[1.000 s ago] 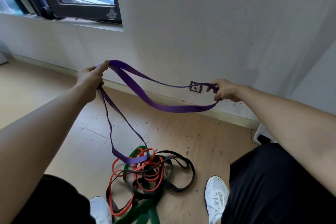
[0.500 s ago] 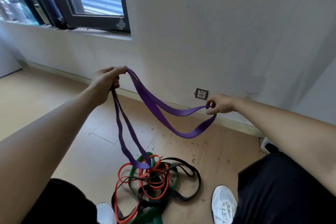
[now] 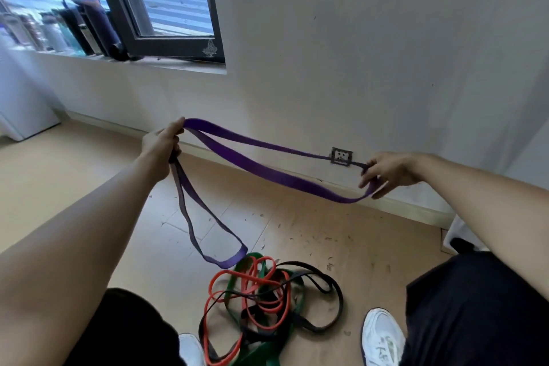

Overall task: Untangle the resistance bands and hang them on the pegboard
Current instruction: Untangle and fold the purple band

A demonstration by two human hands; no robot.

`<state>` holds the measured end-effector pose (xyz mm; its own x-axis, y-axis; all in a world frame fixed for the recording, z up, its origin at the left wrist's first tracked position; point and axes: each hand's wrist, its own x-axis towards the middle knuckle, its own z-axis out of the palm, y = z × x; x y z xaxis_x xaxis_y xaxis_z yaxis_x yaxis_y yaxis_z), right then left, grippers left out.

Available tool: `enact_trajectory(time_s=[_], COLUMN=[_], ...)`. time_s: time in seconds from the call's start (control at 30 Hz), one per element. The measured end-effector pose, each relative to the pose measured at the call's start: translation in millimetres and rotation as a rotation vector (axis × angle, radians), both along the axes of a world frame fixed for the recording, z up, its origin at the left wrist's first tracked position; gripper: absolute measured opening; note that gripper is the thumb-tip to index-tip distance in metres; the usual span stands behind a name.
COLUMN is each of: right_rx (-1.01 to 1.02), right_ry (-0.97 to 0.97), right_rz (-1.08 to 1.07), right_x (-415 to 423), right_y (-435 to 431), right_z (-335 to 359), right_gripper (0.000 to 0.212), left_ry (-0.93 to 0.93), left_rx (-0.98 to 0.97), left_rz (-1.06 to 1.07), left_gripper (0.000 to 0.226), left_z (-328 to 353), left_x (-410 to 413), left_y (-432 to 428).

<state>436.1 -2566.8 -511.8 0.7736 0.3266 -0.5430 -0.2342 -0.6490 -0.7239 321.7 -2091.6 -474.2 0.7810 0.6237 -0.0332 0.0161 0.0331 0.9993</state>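
Observation:
A purple resistance band (image 3: 267,174) stretches between my two hands at waist height. My left hand (image 3: 162,142) grips it at its left end, and a loop of it hangs down from that hand to just above the floor. My right hand (image 3: 386,171) pinches the band's right end near a wall socket. On the wooden floor between my feet lies a tangle of a red band (image 3: 252,285), a green band (image 3: 267,348) and a black band (image 3: 323,306). The purple loop hangs clear of the tangle. No pegboard is in view.
A white wall with a socket (image 3: 341,156) and a skirting board runs behind my hands. A dark-framed window (image 3: 166,6) with bottles on its sill is at upper left. My white shoes (image 3: 383,339) stand on either side of the tangle. Small debris litters the floor.
My hands moved apart, pulling the purple band nearly straight between them. Its hanging loop rose off the tangle and now swings free above it.

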Motion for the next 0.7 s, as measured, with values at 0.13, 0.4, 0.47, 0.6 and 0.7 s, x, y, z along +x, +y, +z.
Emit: enact_trajectory(time_s=[0.13,0.4,0.47,0.6,0.7], right_rx=[0.068,0.091,-0.018,-0.329,-0.401], right_ry=[-0.002,-0.061,-0.16,-0.207,-0.225], right_rz=[-0.065,0.031,0.056,0.285,0.35], right_x=[-1,3,7,4,2], right_y=[-14,-32,-26,-5,5], right_z=[12,14,10,-1,-2], right_gripper=[0.018,0.043,0.036,0.021,0.022], left_ry=[0.031,0.096,0.102,0.085,0.024], left_rx=[-0.015,-0.027,0.005,0.067,0.061], left_rz=[-0.058,-0.275,-0.372,-0.536,-0.589], left_gripper=[0.029,0.019,0.01,0.009,0.015], left_z=[-4,3,9,21,32], left_x=[1,-7,-9,-8,-7], left_y=[2,-5,-16,-41,-57])
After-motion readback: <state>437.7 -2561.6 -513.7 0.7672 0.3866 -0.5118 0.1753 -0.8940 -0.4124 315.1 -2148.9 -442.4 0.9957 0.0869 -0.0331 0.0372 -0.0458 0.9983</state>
